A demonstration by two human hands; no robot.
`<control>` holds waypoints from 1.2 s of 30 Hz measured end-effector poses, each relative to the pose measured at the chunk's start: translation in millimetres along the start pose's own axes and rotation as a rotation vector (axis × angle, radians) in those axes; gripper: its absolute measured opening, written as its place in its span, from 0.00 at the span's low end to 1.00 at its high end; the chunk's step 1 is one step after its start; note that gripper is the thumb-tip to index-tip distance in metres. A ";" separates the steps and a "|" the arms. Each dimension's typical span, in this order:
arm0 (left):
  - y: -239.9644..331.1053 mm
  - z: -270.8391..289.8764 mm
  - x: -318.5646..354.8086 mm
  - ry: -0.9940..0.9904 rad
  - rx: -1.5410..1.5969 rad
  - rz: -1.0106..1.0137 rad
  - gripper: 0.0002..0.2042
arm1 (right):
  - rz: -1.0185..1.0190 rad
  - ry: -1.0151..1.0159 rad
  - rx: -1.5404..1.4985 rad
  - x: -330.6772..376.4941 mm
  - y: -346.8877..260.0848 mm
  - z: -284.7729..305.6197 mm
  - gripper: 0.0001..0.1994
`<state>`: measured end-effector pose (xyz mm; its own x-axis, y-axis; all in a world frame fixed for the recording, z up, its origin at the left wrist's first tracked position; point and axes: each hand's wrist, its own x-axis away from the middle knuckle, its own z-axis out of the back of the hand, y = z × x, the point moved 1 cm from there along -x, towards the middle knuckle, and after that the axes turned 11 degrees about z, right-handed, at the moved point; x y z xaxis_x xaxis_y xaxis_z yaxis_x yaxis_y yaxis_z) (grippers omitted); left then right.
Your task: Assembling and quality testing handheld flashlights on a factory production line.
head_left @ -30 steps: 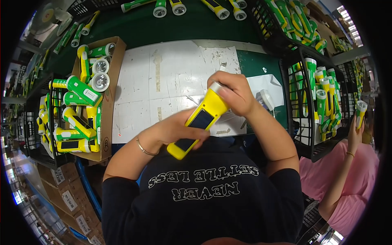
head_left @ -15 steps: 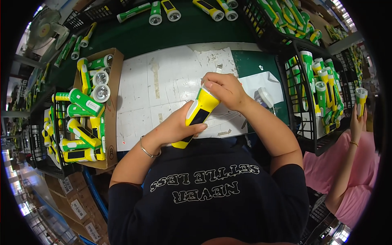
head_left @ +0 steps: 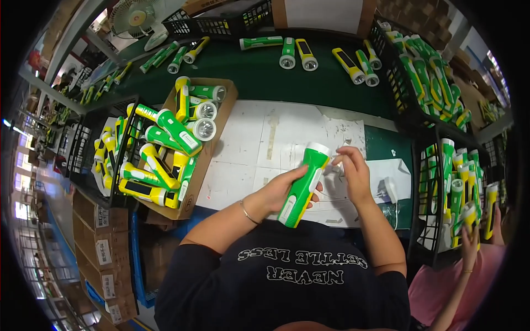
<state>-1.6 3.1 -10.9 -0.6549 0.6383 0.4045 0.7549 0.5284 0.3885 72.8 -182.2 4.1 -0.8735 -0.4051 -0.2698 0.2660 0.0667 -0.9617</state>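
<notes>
The left hand (head_left: 279,192) has its fingers wrapped around one green-and-yellow flashlight (head_left: 307,181), above the white board (head_left: 237,149). The right hand (head_left: 356,177) is just beside the flashlight's head, fingers bent and slightly spread. Farther, on the green table (head_left: 243,77), three flashlights (head_left: 287,53) lie in the middle, three others (head_left: 348,65) more to the right.

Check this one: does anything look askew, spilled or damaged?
The white worktop sheet looks worn: its far edge is ragged toward the right, and brownish strips mark it. The green-and-yellow flashlight in the left hand shows no visible damage.
</notes>
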 end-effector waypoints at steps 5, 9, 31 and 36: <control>4.6 3.2 1.3 0.147 0.042 -0.016 0.19 | -0.025 -0.066 0.010 24.4 -0.4 -12.5 0.11; 13.5 -3.1 0.5 0.172 0.031 -0.043 0.18 | -0.022 -0.099 0.012 33.2 3.4 -15.9 0.12; 4.0 -23.3 -21.5 0.261 -0.091 -0.196 0.24 | -0.185 -0.396 0.050 62.8 -8.6 -43.9 0.21; -2.3 -36.7 -41.4 0.382 -0.281 -0.203 0.22 | -0.153 -0.218 -0.108 77.4 3.6 -40.0 0.21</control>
<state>22.5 -45.0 1.8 -0.7925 0.2607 0.5513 0.6076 0.4159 0.6767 -10.2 -176.9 -22.3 -0.7890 -0.6034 -0.1158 0.0832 0.0819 -0.9932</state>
